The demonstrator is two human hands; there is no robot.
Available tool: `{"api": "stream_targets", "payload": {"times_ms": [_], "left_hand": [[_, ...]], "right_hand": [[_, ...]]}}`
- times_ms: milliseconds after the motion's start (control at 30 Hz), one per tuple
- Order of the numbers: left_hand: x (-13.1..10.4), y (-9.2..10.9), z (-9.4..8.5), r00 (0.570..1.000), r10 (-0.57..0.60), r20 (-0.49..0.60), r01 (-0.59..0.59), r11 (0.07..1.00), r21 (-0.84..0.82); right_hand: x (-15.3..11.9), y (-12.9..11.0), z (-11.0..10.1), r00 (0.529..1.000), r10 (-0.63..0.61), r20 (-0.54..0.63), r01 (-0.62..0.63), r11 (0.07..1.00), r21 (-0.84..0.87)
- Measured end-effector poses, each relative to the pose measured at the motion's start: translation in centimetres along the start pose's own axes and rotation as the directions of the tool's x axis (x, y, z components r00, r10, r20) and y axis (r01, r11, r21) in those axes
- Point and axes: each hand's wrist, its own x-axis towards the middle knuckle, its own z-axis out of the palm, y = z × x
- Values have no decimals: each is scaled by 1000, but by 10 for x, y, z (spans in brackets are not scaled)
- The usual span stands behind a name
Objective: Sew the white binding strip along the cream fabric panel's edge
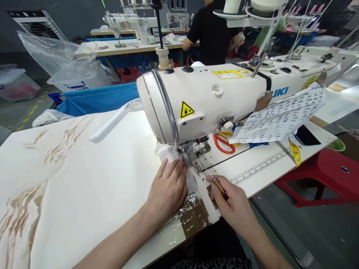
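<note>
Currently | left grip (169,185) is lying unclenched, touching white fabric (167,152) below the left end of the sewing machine (202,97) | right grip (231,198) is holding 1 wooden-handled awl (219,186) over the surface (259,180), right of the fabric

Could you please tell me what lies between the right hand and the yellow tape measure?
The head view shows a white, black-marked ruler strip between right hand and tape measure.

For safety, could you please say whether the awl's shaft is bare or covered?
Bare: the awl in the right hand shows thin uncovered metal beyond its wooden handle.
</note>
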Motion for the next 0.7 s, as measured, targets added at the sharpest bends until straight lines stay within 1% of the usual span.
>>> {"api": "stream_targets", "payload": {"times_ms": [167,467,700], "left_hand": [[0,-1,0,1000,13,10,-13,1000,-8],[0,1,-2,1000,3,20,-3,1000,-24],[-1,1,-1,1000,-8,20,8,1000,-23]], "right_hand": [[2,1,1,1000,-15,-18,15,1000,-9],[2,1,1,999,-36,-34,35,999,-35],[2,3,1,999,-31,-41,30,999,-29]]}}
